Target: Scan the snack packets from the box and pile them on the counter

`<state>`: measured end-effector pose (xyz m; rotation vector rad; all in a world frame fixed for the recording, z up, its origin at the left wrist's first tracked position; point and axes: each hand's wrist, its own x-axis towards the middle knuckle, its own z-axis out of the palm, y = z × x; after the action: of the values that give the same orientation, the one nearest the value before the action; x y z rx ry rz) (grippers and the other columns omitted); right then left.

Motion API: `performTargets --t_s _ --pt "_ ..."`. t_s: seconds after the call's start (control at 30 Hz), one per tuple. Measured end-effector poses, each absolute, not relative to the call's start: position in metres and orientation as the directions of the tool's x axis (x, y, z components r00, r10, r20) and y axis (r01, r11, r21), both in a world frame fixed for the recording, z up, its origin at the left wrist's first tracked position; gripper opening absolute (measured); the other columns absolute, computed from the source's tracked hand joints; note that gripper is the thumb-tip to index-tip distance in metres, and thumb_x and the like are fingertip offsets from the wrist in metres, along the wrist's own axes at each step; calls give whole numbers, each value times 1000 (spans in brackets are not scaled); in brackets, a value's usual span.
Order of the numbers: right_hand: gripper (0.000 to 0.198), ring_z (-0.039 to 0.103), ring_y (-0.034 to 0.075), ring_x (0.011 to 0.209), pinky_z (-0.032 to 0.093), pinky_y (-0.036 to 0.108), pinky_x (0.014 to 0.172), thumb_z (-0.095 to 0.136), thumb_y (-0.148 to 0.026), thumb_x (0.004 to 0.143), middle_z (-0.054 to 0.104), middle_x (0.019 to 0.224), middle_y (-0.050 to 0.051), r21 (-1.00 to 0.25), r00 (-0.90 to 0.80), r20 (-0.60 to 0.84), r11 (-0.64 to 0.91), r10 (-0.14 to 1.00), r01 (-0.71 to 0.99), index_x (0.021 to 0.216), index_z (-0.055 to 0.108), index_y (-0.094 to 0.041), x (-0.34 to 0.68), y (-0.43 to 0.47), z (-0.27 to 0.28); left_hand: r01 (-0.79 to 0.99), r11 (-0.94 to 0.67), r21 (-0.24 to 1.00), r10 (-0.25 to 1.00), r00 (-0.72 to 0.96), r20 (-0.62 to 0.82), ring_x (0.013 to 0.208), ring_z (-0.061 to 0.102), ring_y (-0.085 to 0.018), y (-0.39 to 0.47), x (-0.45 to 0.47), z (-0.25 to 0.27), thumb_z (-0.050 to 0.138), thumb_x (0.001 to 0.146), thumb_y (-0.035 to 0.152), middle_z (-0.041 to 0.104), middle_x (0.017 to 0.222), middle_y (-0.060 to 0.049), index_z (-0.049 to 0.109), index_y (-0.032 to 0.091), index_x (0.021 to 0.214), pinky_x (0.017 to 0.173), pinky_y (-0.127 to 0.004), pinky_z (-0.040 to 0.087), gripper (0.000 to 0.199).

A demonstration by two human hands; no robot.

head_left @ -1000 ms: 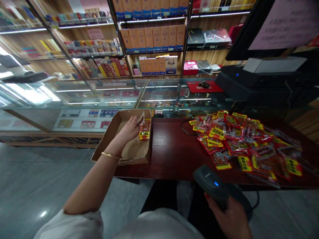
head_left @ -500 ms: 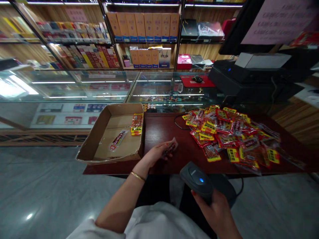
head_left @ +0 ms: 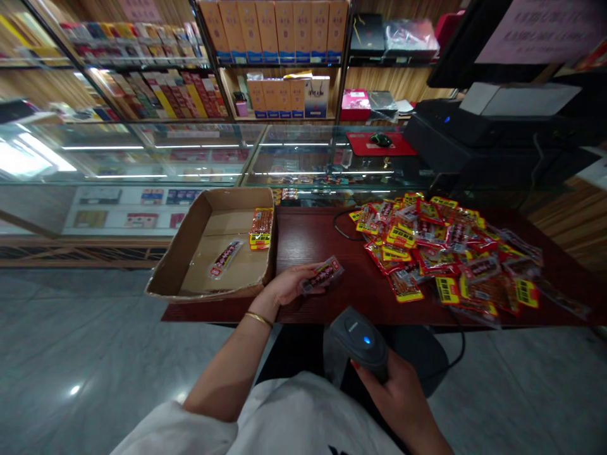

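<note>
Between the fingers of my left hand (head_left: 290, 284) is a small clear snack packet (head_left: 327, 274) with a dark label, held above the dark red table (head_left: 303, 237). My right hand (head_left: 396, 385) grips a dark grey barcode scanner (head_left: 358, 338) with a blue light on top, its head tilted toward the packet. Left of my left hand stands an open cardboard box (head_left: 208, 253). Inside it lie a similar slim packet (head_left: 226, 259) and a yellow-and-red snack packet (head_left: 260, 229). A heap of snack packets (head_left: 427, 246) covers the table's right side.
Behind the table runs a glass display counter (head_left: 303, 155) with a red mouse pad (head_left: 360, 144) and a mouse (head_left: 380, 139). A dark machine with a monitor (head_left: 467, 47) stands at the back right. A black cable (head_left: 462, 344) hangs near the front edge.
The snack packet in my left hand has turned flatter, showing more of its label. The scanner has moved left, closer to the packet. The whole view has shifted slightly.
</note>
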<state>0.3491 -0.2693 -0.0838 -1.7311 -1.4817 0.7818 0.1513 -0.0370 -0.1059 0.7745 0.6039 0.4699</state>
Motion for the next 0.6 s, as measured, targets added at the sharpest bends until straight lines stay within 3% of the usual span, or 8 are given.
performTargets --t_s 0.47,0.6 --pt "40 75 26 65 60 30 70 61 -52 92 79 72 8 -811 230 -17 -149 973 566 95 79 -17 345 -281 -88 -250 642 725 677 627 -384 102 72 -25 -41 156 -103 70 83 17 72 126 -15 73 18 125 89 -39 58 42" --pt "40 77 26 69 61 31 72 62 -53 90 81 77 10 -819 248 -46 -178 968 546 96 79 -17 344 -282 -91 -268 646 715 693 598 -402 97 73 -24 -43 158 -102 68 82 15 74 121 -14 74 17 121 87 -39 58 39"
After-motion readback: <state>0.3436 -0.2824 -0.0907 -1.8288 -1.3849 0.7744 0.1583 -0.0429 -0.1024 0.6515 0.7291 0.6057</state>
